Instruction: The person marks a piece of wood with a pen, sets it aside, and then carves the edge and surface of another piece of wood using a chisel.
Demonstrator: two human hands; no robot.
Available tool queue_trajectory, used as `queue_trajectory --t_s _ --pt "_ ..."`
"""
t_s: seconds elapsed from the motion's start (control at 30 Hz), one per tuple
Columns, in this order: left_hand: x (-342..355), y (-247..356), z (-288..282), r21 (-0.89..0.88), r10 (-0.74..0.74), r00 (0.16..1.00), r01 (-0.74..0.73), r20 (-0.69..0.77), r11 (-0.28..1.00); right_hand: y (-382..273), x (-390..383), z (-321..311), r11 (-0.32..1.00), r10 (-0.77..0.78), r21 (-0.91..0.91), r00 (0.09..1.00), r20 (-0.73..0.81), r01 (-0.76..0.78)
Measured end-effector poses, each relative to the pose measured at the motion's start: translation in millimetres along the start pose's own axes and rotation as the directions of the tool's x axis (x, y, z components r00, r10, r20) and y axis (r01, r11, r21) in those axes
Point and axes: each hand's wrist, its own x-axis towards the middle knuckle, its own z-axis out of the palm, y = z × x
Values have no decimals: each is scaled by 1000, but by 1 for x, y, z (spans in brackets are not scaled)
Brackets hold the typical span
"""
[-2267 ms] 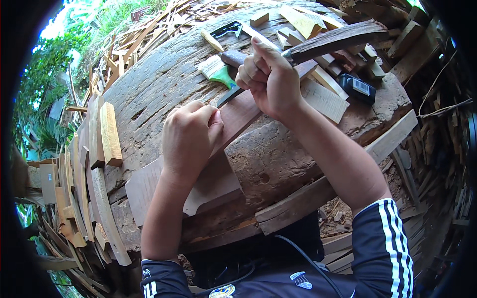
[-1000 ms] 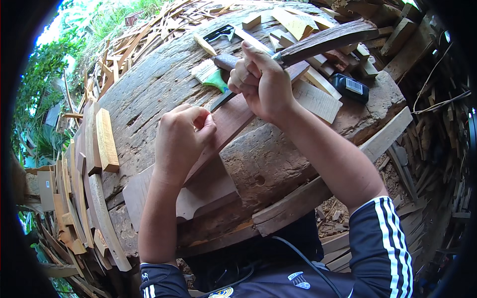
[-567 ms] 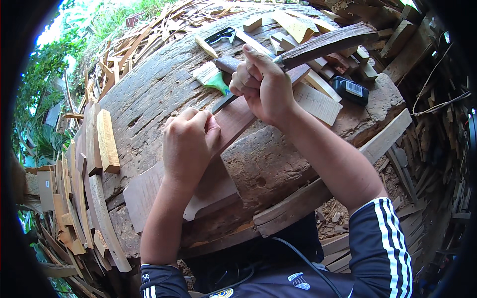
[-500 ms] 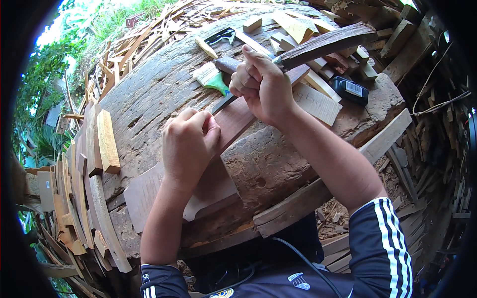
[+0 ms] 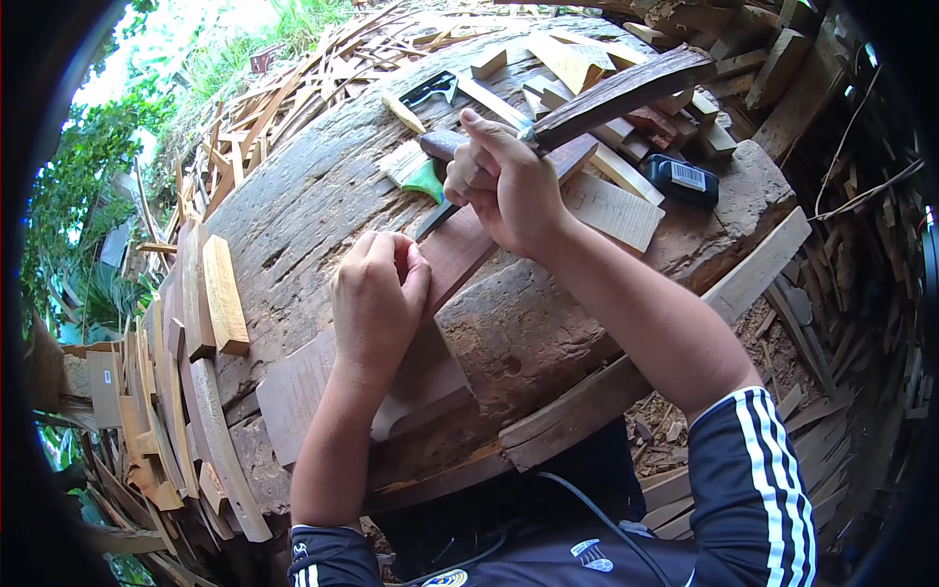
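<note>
My right hand point(image 5: 511, 191) is closed, thumb pointing up, round a long dark wooden club-like piece point(image 5: 626, 96). Its thick end reaches to the far right, and a rounded narrower end shows left of the fist. My left hand point(image 5: 377, 293) is closed in a pinch over a reddish-brown board point(image 5: 460, 249) lying slantwise. Its fingertips and whatever they hold are hidden. Between both hands a dark narrow strip point(image 5: 433, 219), perhaps a blade, runs along the board's far edge. Beneath the left forearm lie shaped wooden pieces point(image 5: 425, 382). A green-and-white brush point(image 5: 416, 171) lies just beyond.
A worn, cracked timber slab point(image 5: 293, 264) is the work surface. On it lie a hand tool with a pale wooden handle point(image 5: 403, 112), a black battery-like block point(image 5: 682, 181) and a pale board point(image 5: 616, 210). Wood strips point(image 5: 225, 293) line the left; offcuts are heaped behind.
My right hand and the club-like piece have shifted slightly left and nearer to me. My left hand remains by the board in a pinch. The whole view has turned a little.
</note>
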Motion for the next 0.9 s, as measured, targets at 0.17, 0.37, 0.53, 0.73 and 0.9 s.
queue_trajectory --t_s 0.17,0.37,0.53,0.73,0.9 --pt "-1 2 0 21 7 1000 -6 -17 1000 -1 1 2 1000 14 -8 1000 -18 -14" --pt "-3 2 2 -15 4 999 -5 -47 1000 0 0 1 1000 15 -20 999 -29 -16" --pt "-3 -1 1 -59 -3 999 0 -53 998 -1 0 4 999 33 -28 997 -73 -36" --pt "-3 -3 -3 -82 19 996 -27 -88 996 0 1 3 1000 21 -7 999 -40 -22" --pt "-3 0 -4 -108 8 999 -12 -39 994 -1 1 2 1000 16 -2 999 -27 -16"
